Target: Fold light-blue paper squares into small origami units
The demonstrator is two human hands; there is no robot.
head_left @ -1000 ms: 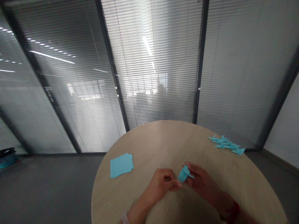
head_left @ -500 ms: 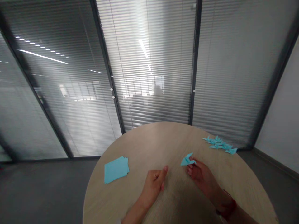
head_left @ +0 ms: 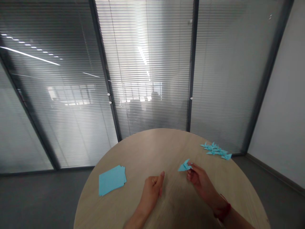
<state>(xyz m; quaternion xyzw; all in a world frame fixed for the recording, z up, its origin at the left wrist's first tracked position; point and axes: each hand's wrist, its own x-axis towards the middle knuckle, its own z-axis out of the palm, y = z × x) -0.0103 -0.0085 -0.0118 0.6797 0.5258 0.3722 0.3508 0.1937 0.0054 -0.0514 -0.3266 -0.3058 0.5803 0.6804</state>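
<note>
Between the thumb and fingers of my right hand [head_left: 199, 178] is a light-blue origami crane [head_left: 184, 165], pinched at its right end and raised above the table. Its folded points face left and up. My left hand [head_left: 152, 189] is a short way to the left, closed, with its fingers curled in and the thumb stretched out. Nothing shows in it, and it is apart from the crane.
The round wooden table [head_left: 158, 143] has a stack of blue paper sheets [head_left: 111, 180] at left. Several folded blue paper cranes [head_left: 215, 150] lie clustered near the far right edge. Behind stand glass partitions [head_left: 152, 114] with blinds.
The head view has turned slightly, so the table and papers appear shifted left and a little lower. Both hands keep nearly the same pose, and the crane stays in my right hand.
</note>
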